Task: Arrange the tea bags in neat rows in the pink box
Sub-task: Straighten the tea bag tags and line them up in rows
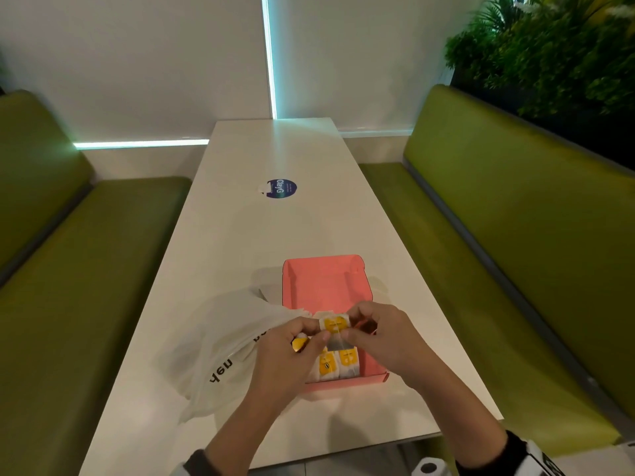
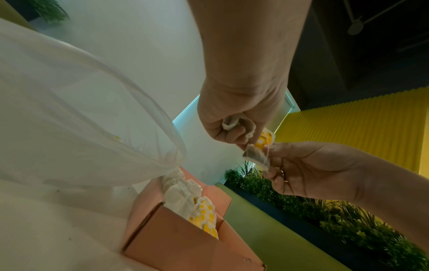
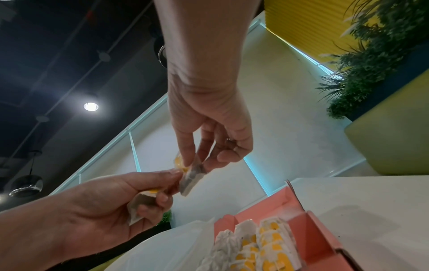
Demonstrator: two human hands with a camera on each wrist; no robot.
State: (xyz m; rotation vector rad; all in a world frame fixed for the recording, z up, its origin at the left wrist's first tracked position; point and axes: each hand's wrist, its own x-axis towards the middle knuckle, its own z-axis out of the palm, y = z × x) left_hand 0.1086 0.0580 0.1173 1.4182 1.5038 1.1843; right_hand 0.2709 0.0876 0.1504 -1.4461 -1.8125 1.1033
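Hands — left [image 1: 298, 352] and right [image 1: 377, 333] — pinch one tea bag [image 1: 335, 325] over pink box [image 1: 324, 281]; bagged rows [image 1: 338, 365] fill near end.

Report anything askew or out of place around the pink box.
The white plastic bag lies crumpled against the pink box, draping over its left rim. The round sticker farther up the table is peeling at one edge. Packed tea bags sit in tidy rows.

A long white table [image 1: 240, 235] between two green benches carries the open pink box [image 1: 323, 280] near its front end, a crumpled white plastic bag [image 1: 220, 338] touching the box's left side, and farther back a round dark-blue sticker [image 1: 281, 188].
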